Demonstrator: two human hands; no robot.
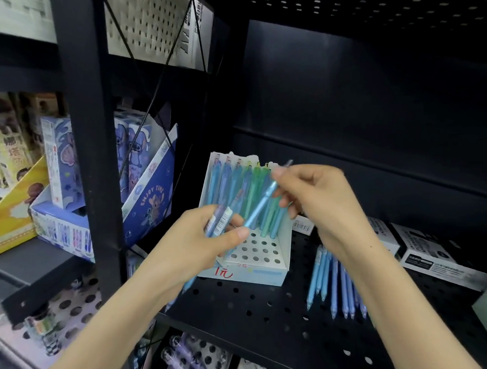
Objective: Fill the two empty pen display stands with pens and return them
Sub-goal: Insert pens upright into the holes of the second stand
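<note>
Shop shelving of black perforated metal is carrying the lot; the working shelf (257, 313) is running across the middle of the view.

- Pen display stand (259, 273): white card, sitting towards the shelf's left edge. Standing pens (236, 184), blue and green, are filling its back rows; the front rows of holes are showing bare.
- Left hand (202, 239): fingers and thumb are curling round a bundle of pens (220, 220), just in front of the stand.
- Right hand (315, 200): thumb and fingertips are pinching a single blue pen (259, 205), which is slanting down towards the open holes.
- Loose pens (336, 284): lying flat on the shelf, right of the stand.
- Black-and-white boxes (431, 258): sitting near the shelf's right rear.
- Blue cartoon boxes (151, 184): occupying the neighbouring bay to the left.

Step in hand, as judged: loading this stand, roughly half done. A second stand is not showing. The next move is calling for the pen to be brought upright over a free hole and then dropped in.
</note>
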